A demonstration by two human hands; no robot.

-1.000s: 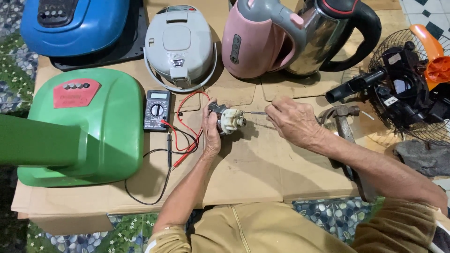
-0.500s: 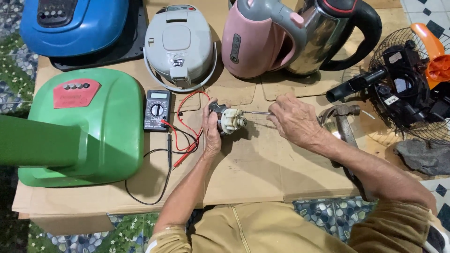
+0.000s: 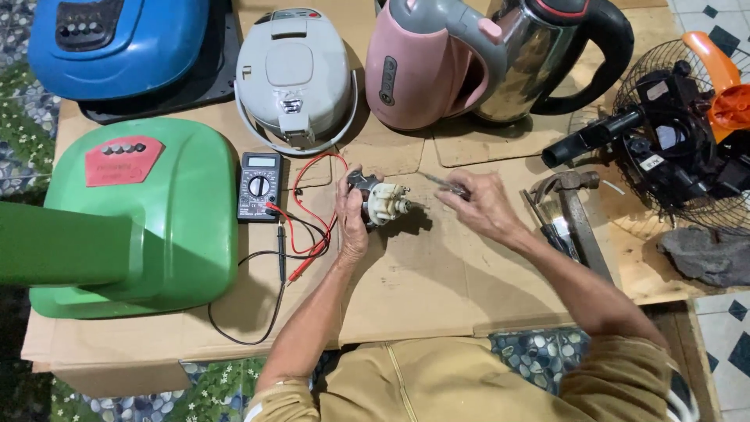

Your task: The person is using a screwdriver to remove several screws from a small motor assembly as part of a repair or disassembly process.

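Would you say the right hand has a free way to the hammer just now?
Probably yes: the hammer lies on the cardboard just beside the right hand, nothing between them, though that hand holds a thin tool it would have to drop first.

Person: tan-khaki garment with centre seam, sleeves pushed up; bare forearms, left hand (image 3: pixel 351 227), right hand (image 3: pixel 484 207)

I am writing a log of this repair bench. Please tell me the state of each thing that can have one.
Left hand: grips the small motor.
Small motor: held up off the cardboard.
Right hand: holds a thin tool.
Thin tool: tip points toward the motor.
Meter: lies flat, leads plugged in.
Rice cooker: lid shut.
Pink kettle: lid shut.
Hammer: lying unused.
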